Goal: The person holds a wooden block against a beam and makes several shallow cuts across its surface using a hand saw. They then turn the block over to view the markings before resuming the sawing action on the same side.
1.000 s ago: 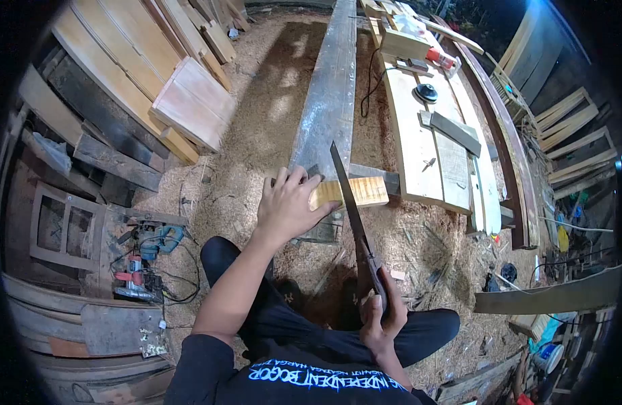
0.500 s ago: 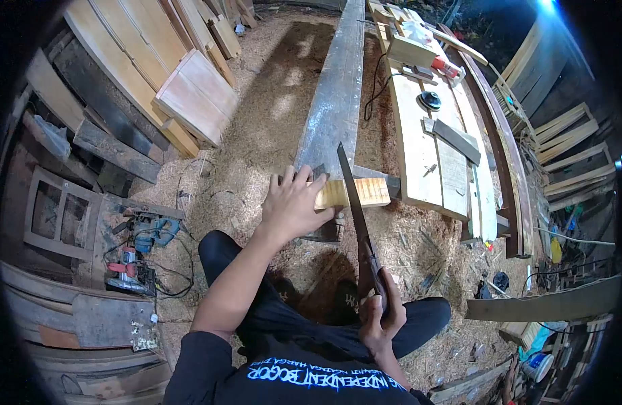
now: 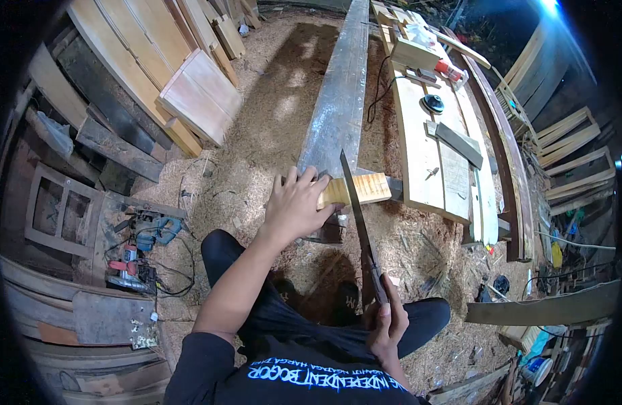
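Observation:
Across the near end of a long, narrow wooden bench [image 3: 332, 115] lies a short light wooden block [image 3: 373, 189], its right part jutting past the bench edge. My left hand [image 3: 290, 208] is wrapped over the block's left end and presses it against the bench. A handsaw [image 3: 360, 226] crosses the block with its dark blade, tip pointing away from me. Its handle is in the closed fingers of my right hand [image 3: 389, 322], low and close to my right knee. Whether the teeth have cut into the wood cannot be made out.
To the right stands a plank-topped table [image 3: 419, 148] bearing a round black disc-shaped item [image 3: 432, 102] and a red-and-white bottle [image 3: 450, 69]. Power tools with cords [image 3: 155, 233] lie on the left. Boards [image 3: 201, 98] lean at upper left; sawdust covers the floor.
The handsaw has slid back slightly toward my body, along with my right hand. My left hand stays on the wooden block, and the whole view has shifted a little.

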Tool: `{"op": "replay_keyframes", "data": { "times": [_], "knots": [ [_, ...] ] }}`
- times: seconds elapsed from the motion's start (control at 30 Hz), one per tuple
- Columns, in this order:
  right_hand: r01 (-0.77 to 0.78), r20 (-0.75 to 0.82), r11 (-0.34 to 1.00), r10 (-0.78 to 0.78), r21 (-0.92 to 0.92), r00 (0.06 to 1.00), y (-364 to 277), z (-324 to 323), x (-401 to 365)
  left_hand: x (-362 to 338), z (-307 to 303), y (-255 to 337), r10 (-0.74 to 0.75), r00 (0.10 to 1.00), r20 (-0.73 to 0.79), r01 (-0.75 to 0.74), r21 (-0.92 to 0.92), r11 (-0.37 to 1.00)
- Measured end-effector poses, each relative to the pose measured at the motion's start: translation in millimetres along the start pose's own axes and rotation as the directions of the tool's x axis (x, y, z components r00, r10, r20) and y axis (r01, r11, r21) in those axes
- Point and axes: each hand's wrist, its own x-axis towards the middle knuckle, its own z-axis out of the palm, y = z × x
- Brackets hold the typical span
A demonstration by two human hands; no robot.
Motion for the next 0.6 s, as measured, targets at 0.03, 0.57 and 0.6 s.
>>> {"op": "replay_keyframes", "data": {
  "times": [0.03, 0.57, 0.6],
  "knots": [
    [0.002, 0.003, 1.0, -0.002, 0.0, 1.0, -1, 0, 1, 0, -3, 0, 0.004, 1.0, 0.027, -0.004, 0.0, 1.0],
    [0.026, 0.025, 0.997, -0.024, -0.071, 0.999, 12, -16, -15, 7, 6, -3, 0.065, 0.997, -0.03, -0.064, 0.034, 0.997],
    [-0.036, 0.024, 0.999, 0.036, -0.028, 0.999, 2, -17, -13, 7, 8, -5, 0.086, 0.996, -0.038, -0.084, 0.041, 0.996]
  ]
}}
